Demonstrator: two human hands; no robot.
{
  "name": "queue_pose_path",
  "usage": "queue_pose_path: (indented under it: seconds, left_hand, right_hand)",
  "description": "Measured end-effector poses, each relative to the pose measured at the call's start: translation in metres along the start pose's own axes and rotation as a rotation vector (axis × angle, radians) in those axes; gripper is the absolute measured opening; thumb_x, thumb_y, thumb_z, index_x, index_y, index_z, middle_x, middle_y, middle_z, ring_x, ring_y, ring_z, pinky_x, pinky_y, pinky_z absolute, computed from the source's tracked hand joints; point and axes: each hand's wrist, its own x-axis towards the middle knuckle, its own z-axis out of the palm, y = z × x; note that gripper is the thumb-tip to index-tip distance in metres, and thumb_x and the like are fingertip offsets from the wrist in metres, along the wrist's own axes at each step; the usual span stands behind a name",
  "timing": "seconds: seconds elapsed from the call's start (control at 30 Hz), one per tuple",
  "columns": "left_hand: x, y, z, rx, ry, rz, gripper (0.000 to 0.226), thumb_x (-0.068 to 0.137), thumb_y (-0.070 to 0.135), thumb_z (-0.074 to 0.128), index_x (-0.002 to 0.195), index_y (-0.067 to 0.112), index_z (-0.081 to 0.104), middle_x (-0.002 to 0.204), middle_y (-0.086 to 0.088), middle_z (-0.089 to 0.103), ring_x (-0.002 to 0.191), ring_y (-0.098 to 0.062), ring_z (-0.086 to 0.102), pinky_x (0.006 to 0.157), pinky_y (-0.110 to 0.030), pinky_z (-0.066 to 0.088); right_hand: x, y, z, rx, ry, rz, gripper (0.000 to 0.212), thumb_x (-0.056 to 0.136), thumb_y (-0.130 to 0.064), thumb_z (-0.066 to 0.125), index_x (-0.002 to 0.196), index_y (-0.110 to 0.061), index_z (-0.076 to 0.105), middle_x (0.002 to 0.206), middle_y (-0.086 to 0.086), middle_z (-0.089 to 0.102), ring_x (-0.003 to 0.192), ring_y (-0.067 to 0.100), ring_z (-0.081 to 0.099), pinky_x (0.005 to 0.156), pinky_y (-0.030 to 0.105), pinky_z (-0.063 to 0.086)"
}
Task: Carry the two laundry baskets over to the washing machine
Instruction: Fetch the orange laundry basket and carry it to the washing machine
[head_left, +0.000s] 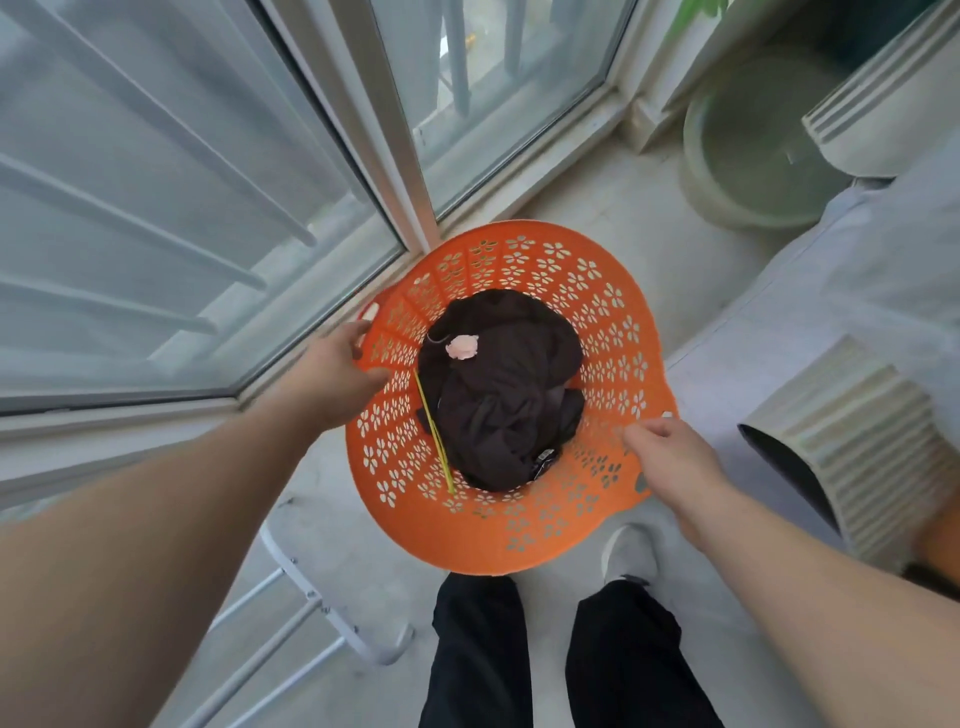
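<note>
As I stand over it, my left fingers (356, 332) pinch the left rim of the orange basket (467, 525), thumb inside; my right fingers (641, 434) lie curled and blurred on the opposite rim, grip unclear. Between my fingers, dark clothes (498, 395) fill the basket's bottom, and beyond them rise a glass door (519, 78) and a green basin (753, 156).

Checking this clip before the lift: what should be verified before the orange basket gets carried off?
1. Left hand grips the orange basket rim: ok.
2. Right hand grip on the opposite rim: cannot tell, blurred.
3. Dark clothes sit inside, nothing over the rim: ok.
4. Walking path free: not ok, a white rack lies on the floor at the left.
5. Second basket located: cannot tell.
</note>
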Motion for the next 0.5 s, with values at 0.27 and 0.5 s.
queue_pose_path:
  seconds: [0.27,0.5]
  left_hand:
    - [-0.079,0.009,-0.008,-0.010,-0.119,-0.042,0.059,0.088,0.044,0.073,0.141,0.034,0.049,0.112,-0.003,0.071,0.085,-0.020,0.077,0.084,-0.048,0.064]
    - [-0.173,0.024,-0.068,0.001,-0.123,-0.037,0.040,0.088,0.042,0.072,0.124,0.033,0.058,0.110,-0.006,0.073,0.082,-0.020,0.078,0.083,-0.045,0.064]
  right_hand:
    - [-0.055,-0.020,-0.035,0.033,-0.159,0.006,0.038,0.088,-0.041,0.061,0.102,-0.008,0.071,0.094,0.009,0.075,0.090,0.030,0.070,0.083,0.040,0.054]
    - [-0.146,-0.054,-0.106,0.026,-0.113,-0.015,0.027,0.093,-0.034,0.061,0.075,-0.016,0.055,0.057,-0.002,0.054,0.050,0.013,0.050,0.054,0.028,0.032]
